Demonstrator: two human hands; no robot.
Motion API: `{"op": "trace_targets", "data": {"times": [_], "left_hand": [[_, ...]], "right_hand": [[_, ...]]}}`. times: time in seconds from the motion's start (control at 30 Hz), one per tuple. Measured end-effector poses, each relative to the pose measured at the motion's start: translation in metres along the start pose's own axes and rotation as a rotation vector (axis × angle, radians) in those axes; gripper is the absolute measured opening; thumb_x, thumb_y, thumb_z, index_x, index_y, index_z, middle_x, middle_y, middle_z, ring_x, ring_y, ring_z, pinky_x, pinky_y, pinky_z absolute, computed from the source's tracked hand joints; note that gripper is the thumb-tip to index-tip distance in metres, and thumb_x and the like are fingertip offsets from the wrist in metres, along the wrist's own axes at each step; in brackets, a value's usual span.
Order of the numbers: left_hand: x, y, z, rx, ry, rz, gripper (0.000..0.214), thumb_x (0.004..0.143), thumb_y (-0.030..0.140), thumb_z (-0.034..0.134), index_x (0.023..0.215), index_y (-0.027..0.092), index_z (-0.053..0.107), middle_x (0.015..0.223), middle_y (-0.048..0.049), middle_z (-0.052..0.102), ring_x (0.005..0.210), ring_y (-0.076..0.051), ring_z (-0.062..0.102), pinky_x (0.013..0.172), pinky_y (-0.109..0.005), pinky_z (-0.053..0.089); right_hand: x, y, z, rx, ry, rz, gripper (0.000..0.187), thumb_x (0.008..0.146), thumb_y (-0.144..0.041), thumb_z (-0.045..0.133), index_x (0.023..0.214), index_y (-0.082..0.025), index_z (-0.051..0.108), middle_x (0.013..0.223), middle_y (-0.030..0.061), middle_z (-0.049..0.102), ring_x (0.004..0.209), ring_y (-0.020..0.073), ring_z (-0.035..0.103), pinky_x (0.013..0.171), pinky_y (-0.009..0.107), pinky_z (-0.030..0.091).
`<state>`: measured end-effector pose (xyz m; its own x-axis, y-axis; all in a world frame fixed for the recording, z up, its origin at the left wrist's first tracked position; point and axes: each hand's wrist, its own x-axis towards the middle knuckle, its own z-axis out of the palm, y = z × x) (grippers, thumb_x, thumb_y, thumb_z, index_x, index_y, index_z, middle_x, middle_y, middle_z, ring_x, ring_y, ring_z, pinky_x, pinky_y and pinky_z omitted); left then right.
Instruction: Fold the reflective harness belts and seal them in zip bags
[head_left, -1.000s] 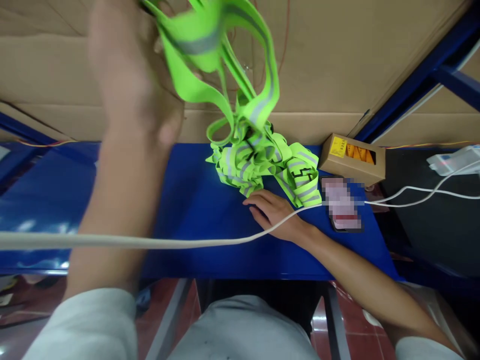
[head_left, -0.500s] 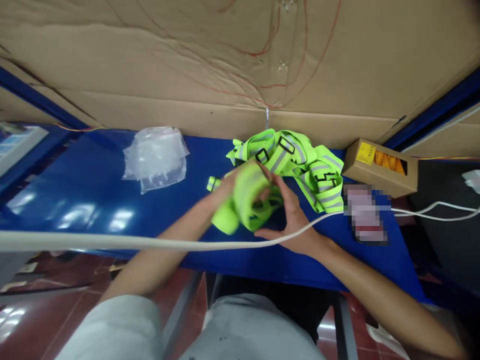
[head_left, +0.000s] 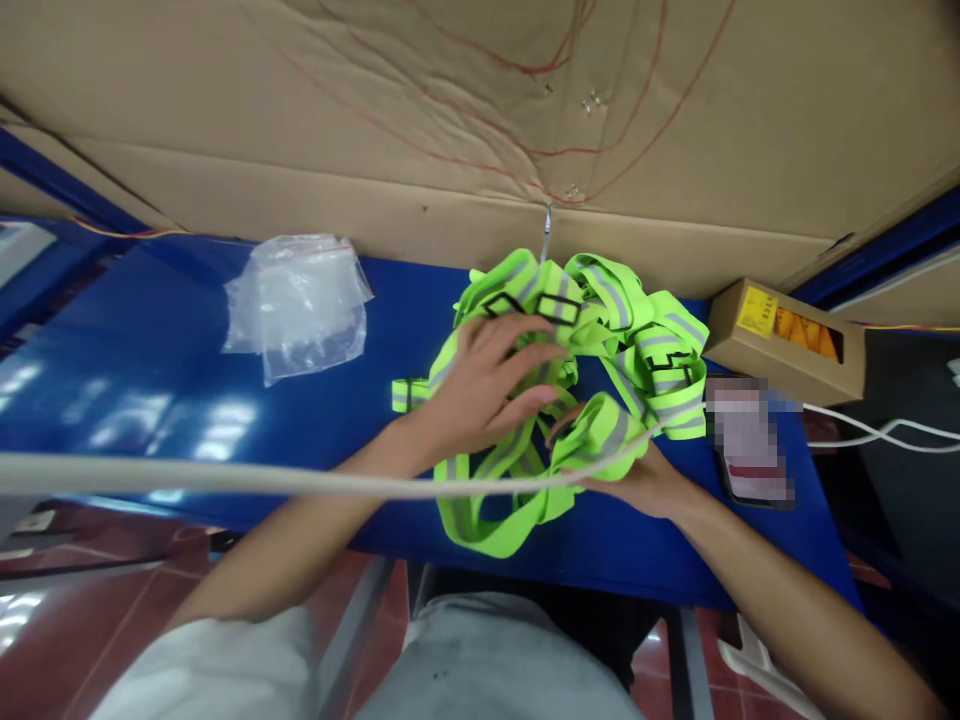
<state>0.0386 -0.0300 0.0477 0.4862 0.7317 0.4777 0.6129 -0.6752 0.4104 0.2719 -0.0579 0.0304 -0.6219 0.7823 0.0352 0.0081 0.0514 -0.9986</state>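
Strap (head_left: 611,425) lies across right hand (head_left: 637,482), grip hidden; left hand (head_left: 484,385), fingers loosely parted, just left over pile (head_left: 555,280).

Green strap bundle (head_left: 496,540) loosened, spread toward near side | left hand (head_left: 480,388) opened over it | right hand (head_left: 637,484) partly covered by strap

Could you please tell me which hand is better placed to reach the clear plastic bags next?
Probably the left hand: the clear plastic bags lie nearer it, while the right hand is farther across, partly covered by a yellow-green reflective strap.
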Motion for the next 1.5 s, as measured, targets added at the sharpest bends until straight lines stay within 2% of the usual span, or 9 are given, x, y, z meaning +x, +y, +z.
{"op": "trace_targets", "data": {"times": [0.2, 0.33, 0.47, 0.7, 0.93, 1.07, 1.2, 1.4, 1.5], "left_hand": [[-0.013, -0.068, -0.011, 0.272, 0.092, -0.405, 0.08, 0.091, 0.056, 0.075, 0.157, 0.026, 0.042, 0.17, -0.0232, 0.024, 0.159, -0.046, 0.028, 0.122, -0.068, 0.031], [-0.019, -0.094, -0.011, 0.129, 0.078, -0.388, 0.075, 0.095, 0.048, 0.07, 0.155, 0.019, 0.037, 0.157, -0.0208, 0.043, 0.151, -0.035, 0.043, 0.124, -0.053, 0.041], [-0.018, -0.081, -0.018, 0.135, 0.154, -0.329, 0.044, 0.101, 0.03, 0.054, 0.144, 0.021, 0.047, 0.143, -0.0142, 0.057, 0.131, -0.027, 0.061, 0.113, -0.045, 0.052], [-0.017, -0.077, -0.035, 0.191, 0.384, -0.355, 0.025, 0.107, 0.04, 0.048, 0.114, 0.023, 0.066, 0.133, -0.0079, 0.06, 0.132, -0.027, 0.056, 0.114, -0.051, 0.05], [-0.013, -0.072, -0.047, 0.207, 0.009, -0.308, 0.029, 0.102, 0.043, 0.052, 0.112, 0.022, 0.071, 0.125, -0.0106, 0.068, 0.12, -0.029, 0.065, 0.106, -0.048, 0.053], [-0.018, -0.075, -0.062, 0.047, -0.247, -0.25, 0.029, 0.099, 0.05, 0.058, 0.102, 0.025, 0.072, 0.107, -0.0042, 0.075, 0.103, -0.025, 0.07, 0.098, -0.04, 0.053], [-0.03, -0.081, -0.072, 0.091, -0.532, -0.362, 0.039, 0.091, 0.057, 0.067, 0.117, 0.028, 0.07, 0.12, -0.004, 0.073, 0.107, -0.027, 0.07, 0.095, -0.039, 0.052], [-0.025, -0.065, -0.072, 0.443, -0.375, -0.394, 0.033, 0.088, 0.015, 0.047, 0.109, 0.021, 0.073, 0.129, -0.0125, 0.065, 0.129, -0.035, 0.06, 0.11, -0.052, 0.045], [-0.019, -0.05, -0.064, 0.451, -0.444, -0.444, 0.029, 0.096, 0.022, 0.046, 0.107, 0.02, 0.073, 0.122, -0.0118, 0.071, 0.113, -0.032, 0.068, 0.101, -0.046, 0.051]], "right_hand": [[-0.003, -0.009, 0.004, -0.417, -0.417, -0.144, 0.036, 0.083, -0.024, 0.08, 0.118, -0.023, 0.071, 0.099, 0.0027, 0.079, 0.087, 0.0199, 0.074, 0.084, 0.033, 0.06], [-0.007, -0.015, 0.004, -0.475, -0.546, -0.084, 0.069, 0.081, -0.035, 0.089, 0.143, -0.03, 0.061, 0.131, 0.005, 0.074, 0.113, 0.0227, 0.073, 0.098, 0.034, 0.059], [-0.007, -0.014, -0.004, -0.654, -0.409, -0.185, 0.075, 0.082, -0.049, 0.087, 0.148, -0.029, 0.056, 0.138, 0.0092, 0.071, 0.122, 0.027, 0.069, 0.104, 0.041, 0.055], [0.001, 0.002, -0.027, -1.046, -0.034, -0.41, 0.057, 0.087, -0.004, 0.06, 0.14, -0.024, 0.062, 0.124, 0.0095, 0.075, 0.11, 0.0275, 0.071, 0.092, 0.044, 0.049], [0.001, 0.004, -0.039, -1.124, -0.019, -0.406, 0.031, 0.106, -0.014, 0.047, 0.105, -0.027, 0.075, 0.12, 0.0065, 0.076, 0.117, 0.0265, 0.07, 0.105, 0.049, 0.043], [0.002, 0.007, -0.043, -1.155, -0.008, -0.342, 0.038, 0.105, -0.012, 0.046, 0.131, -0.026, 0.07, 0.131, 0.0112, 0.072, 0.124, 0.0303, 0.067, 0.106, 0.051, 0.047], [0.003, 0.004, -0.042, -1.167, -0.029, -0.318, 0.043, 0.103, -0.01, 0.049, 0.139, -0.025, 0.066, 0.135, 0.0119, 0.071, 0.127, 0.0309, 0.066, 0.107, 0.052, 0.05], [0.0, 0.0, -0.028, -1.061, -0.109, -0.312, 0.05, 0.098, -0.004, 0.051, 0.143, -0.023, 0.064, 0.14, 0.0134, 0.068, 0.128, 0.032, 0.065, 0.108, 0.053, 0.055], [-0.005, -0.009, -0.007, -0.782, -0.258, -0.233, 0.077, 0.084, 0.009, 0.048, 0.151, -0.027, 0.058, 0.151, 0.0102, 0.061, 0.141, 0.0272, 0.059, 0.115, 0.047, 0.054]]}}
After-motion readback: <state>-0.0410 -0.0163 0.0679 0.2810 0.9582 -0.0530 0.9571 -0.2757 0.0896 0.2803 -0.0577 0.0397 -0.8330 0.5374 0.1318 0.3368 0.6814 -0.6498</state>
